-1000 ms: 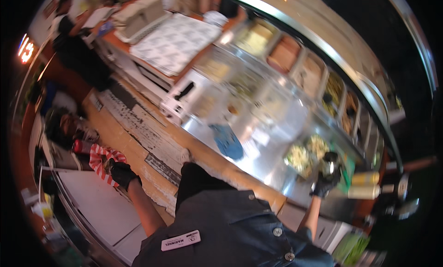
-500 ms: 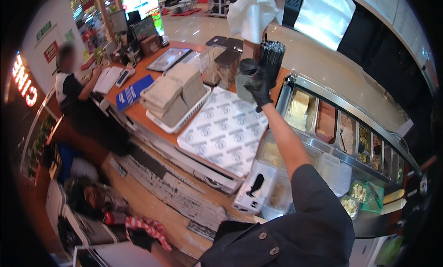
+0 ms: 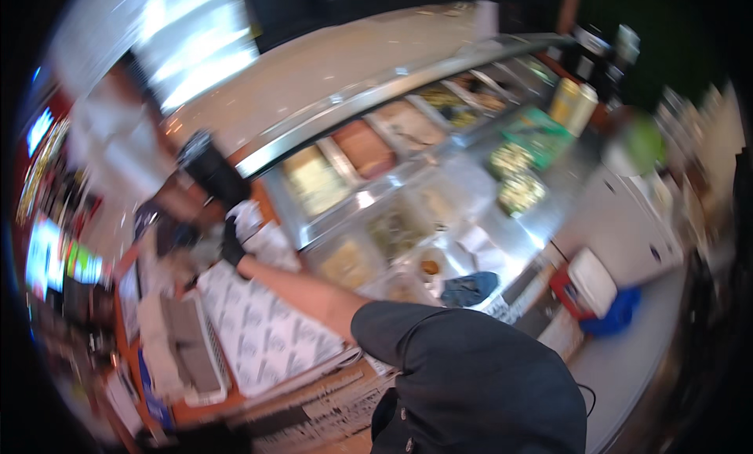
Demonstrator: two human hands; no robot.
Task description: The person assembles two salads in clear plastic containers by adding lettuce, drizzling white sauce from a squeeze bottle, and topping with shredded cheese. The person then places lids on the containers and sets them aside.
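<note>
My right arm reaches across to the wooden counter. My black-gloved right hand (image 3: 230, 244) is at the far edge of a stack of patterned white wrapping paper (image 3: 259, 328). Crumpled white paper (image 3: 271, 244) lies against the fingers and beside the wrist. Just left of the hand stands a greyish see-through container (image 3: 205, 248), smeared by motion. The blur hides whether the fingers are closed on anything. My left hand is out of view.
A black holder (image 3: 210, 168) stands behind my hand. Food pans (image 3: 362, 148) line the steel counter, with plastic tubs in front. A blue cloth-like item (image 3: 469, 288) lies near my sleeve. Brown napkins fill a white basket (image 3: 212, 360). Green cutting board (image 3: 541, 136) is at the far right.
My view has swung right, blurring the scene. My right hand has left the black-lidded container and is now at the paper. My left hand, formerly by a red-checked cloth, has gone from view.
</note>
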